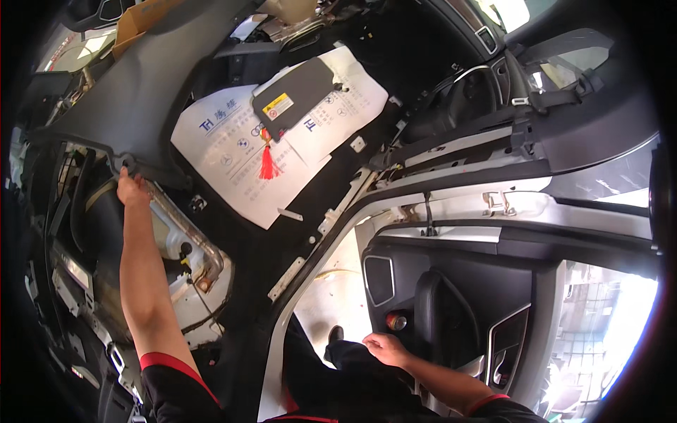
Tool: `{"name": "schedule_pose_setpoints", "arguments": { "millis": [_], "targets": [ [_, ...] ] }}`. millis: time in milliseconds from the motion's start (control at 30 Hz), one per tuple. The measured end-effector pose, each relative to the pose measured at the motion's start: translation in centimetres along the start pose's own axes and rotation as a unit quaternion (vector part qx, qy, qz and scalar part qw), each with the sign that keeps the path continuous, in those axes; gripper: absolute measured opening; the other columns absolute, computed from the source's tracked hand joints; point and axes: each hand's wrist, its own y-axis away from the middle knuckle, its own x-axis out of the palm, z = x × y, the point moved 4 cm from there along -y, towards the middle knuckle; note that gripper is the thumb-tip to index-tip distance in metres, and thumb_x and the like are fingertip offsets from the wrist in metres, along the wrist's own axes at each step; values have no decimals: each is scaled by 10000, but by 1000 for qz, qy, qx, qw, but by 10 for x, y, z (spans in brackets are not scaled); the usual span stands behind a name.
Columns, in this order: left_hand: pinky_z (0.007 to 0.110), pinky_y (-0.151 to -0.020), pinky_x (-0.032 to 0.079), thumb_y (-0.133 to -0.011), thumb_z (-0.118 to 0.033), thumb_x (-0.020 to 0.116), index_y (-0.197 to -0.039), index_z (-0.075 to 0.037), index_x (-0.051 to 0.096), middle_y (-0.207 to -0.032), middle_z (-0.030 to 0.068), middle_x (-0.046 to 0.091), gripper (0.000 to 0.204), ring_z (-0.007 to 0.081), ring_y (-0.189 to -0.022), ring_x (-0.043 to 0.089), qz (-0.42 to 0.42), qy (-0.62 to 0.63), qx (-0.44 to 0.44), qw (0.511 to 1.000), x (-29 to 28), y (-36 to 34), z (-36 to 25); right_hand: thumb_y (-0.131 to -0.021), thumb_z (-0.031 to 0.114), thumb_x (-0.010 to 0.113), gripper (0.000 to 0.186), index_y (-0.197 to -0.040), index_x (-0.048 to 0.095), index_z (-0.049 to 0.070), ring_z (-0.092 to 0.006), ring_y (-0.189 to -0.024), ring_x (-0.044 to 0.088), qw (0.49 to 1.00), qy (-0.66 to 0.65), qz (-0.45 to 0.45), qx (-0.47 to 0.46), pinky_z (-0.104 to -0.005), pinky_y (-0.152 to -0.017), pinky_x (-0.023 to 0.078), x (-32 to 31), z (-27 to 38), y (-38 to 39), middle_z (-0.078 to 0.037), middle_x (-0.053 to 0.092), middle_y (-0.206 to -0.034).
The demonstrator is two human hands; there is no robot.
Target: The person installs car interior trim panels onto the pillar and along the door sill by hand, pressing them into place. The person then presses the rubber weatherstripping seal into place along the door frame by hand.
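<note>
My left hand point(132, 189) reaches forward and pinches the lower edge of a large dark grey trim panel point(151, 77), close to a small round hole. Under that panel lie bare metal brackets and a rusty-looking tube point(211, 264). Low in the view, my right hand point(386, 347) hangs near my leg and the open car door point(451, 296). Its fingers are curled in, and nothing shows in them. On the car floor, printed paper mats point(233, 151) carry a dark sun visor point(300, 92) with a yellow-and-white label, and a red tassel point(268, 166) beside it.
A red can point(396, 321) sits in the door's pocket. The pale door sill point(352, 201) curves between the cabin and the door. A seat belt point(522, 84) hangs by the pillar at right. A brown cardboard piece point(137, 25) stands at the far left.
</note>
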Motion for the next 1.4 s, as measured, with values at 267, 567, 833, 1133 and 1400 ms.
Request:
{"name": "schedule_pose_setpoints", "arguments": {
  "millis": [267,567,833,1133,1400],
  "targets": [
    [452,-971,477,-980,-342,602,-1317,-19,561,-1297,125,605,468,288,-1126,606,95,44,17,994,-25,-71,-17,-950,124,609,169,-1084,659,33,-228,-913,712,999,49,2,-18,-326,-807,544,-63,15,-9,-124,713,-967],
    [393,-981,478,-982,-332,575,-1243,2,640,-1291,104,622,429,263,-1129,598,45,25,118,992,29,48,-97,-934,225,590,233,-1117,646,92,-315,-958,666,966,236,80,-70,-441,-799,544,-63,28,2,-112,669,-1027],
    [261,-553,422,-962,-347,651,-1097,-113,722,-1004,3,679,279,105,-648,528,6,51,188,981,-49,215,-97,-926,228,558,203,-1075,612,101,-336,-919,656,955,262,6,-136,-476,-762,537,-55,58,4,-133,661,-969],
    [239,-552,450,-967,-303,650,-1067,-69,653,-965,19,658,255,75,-684,556,68,122,129,982,-178,410,-27,-960,238,590,216,-1069,634,57,-212,-761,630,950,-156,-36,-268,-346,-721,518,-7,138,-55,-77,647,-857],
    [363,-930,492,-1006,-287,587,-1106,-36,619,-1108,75,653,273,201,-1043,610,177,169,75,967,-270,584,26,-903,616,599,779,-1410,462,41,-249,-1151,537,908,-383,39,-168,-438,-886,509,-53,189,-45,-130,535,-1293]
  ]
}}
